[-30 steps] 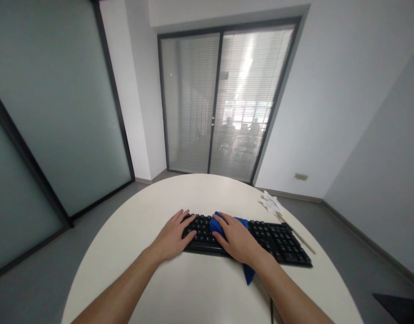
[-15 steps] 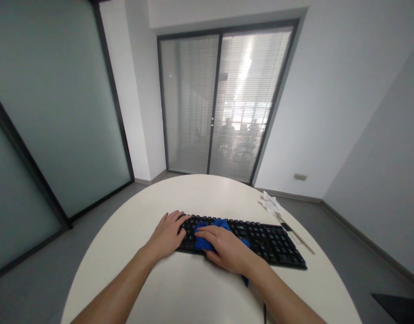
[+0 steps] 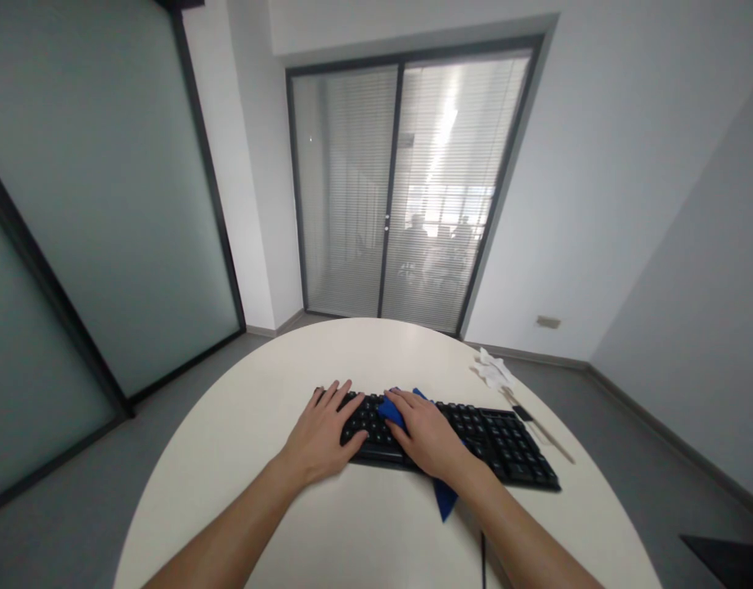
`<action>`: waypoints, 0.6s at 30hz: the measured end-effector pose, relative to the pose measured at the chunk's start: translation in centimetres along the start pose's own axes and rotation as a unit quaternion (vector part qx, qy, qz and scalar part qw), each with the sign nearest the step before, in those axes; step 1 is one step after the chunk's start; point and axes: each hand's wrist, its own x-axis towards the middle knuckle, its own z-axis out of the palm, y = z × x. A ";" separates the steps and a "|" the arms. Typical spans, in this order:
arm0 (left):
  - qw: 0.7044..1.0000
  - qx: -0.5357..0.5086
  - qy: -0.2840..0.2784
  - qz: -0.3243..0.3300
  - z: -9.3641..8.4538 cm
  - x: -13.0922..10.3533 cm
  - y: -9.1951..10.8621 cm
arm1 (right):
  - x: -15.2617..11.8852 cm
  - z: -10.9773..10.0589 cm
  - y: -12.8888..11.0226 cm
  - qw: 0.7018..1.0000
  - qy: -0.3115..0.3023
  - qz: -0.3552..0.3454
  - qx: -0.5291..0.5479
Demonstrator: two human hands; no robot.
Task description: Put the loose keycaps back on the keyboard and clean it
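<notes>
Two hands are on one black keyboard [image 3: 517,448], in the middle of the table: the left hand [image 3: 320,438] rests on its left end, fingers spread apart; the right hand [image 3: 428,433] is closed over one blue cloth [image 3: 445,497] against the keys. One crumpled white piece [image 3: 492,370] and one thin stick [image 3: 553,442] lie at right. The table [image 3: 351,532] is round, pale; behind stand two glass panels [image 3: 455,147] with blinds, and white walls [image 3: 609,164].

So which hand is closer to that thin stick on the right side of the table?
The right hand: it is left of the stick, over the blue cloth. The left hand is farther away, at the keyboard's left end.
</notes>
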 end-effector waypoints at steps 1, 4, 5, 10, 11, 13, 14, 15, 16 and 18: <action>1.000 -0.001 -0.007 0.000 0.0 0.0 0.0 | 0.0 -0.2 0.0 1.000 -0.004 -0.013 0.009; 1.000 -0.001 -0.018 -0.004 0.1 -0.2 0.0 | 0.0 -1.0 -0.1 0.999 -0.022 -0.040 0.022; 1.000 -0.001 -0.021 -0.005 0.2 -0.2 -0.1 | 0.0 -1.2 -0.1 0.998 -0.028 -0.046 0.022; 1.000 -0.007 -0.029 0.000 0.3 -0.2 -0.4 | 0.0 -1.9 -0.5 0.996 -0.052 -0.064 0.045; 1.000 -0.011 -0.029 0.001 0.3 -0.2 -0.5 | 0.0 -2.0 -0.6 0.995 -0.054 -0.064 0.049; 0.999 -0.015 -0.030 0.001 0.3 -0.2 -0.6 | 0.0 -2.1 -0.8 0.995 -0.055 -0.060 0.050; 0.999 -0.016 -0.031 0.000 0.3 -0.3 -0.6 | 0.0 -2.1 -0.9 0.996 -0.051 -0.053 0.047; 0.999 -0.017 -0.032 -0.001 0.4 -0.3 -0.6 | 0.0 -2.0 -0.8 0.998 -0.039 -0.040 0.041; 0.999 -0.017 -0.033 -0.002 0.4 -0.3 -0.6 | 0.1 -1.8 -0.8 0.999 -0.019 -0.019 0.032; 0.999 -0.018 -0.031 -0.002 0.4 -0.3 -0.6 | 0.2 -1.2 -0.4 0.999 0.036 0.030 0.012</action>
